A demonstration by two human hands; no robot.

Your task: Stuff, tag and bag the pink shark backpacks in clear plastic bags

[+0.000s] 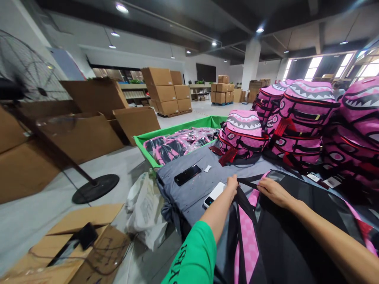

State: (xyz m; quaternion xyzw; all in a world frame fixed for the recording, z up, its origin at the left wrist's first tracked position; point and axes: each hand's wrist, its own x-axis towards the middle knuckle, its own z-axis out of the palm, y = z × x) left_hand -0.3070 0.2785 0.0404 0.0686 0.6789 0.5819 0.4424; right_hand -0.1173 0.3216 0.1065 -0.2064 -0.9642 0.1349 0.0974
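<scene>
As they reach inward, the left hand [231, 187] grips a black strap [248, 182] and the right hand [274, 192] pinches it.

Two hands [232, 187] [274, 192], one phone [187, 175], one power bank [214, 195], one floor fan [32, 67]

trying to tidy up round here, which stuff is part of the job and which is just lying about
Job: left hand and right hand on the black strap of a black-and-pink backpack; pink shark backpacks.
Lying about: black phone, white power bank, standing fan.
</scene>
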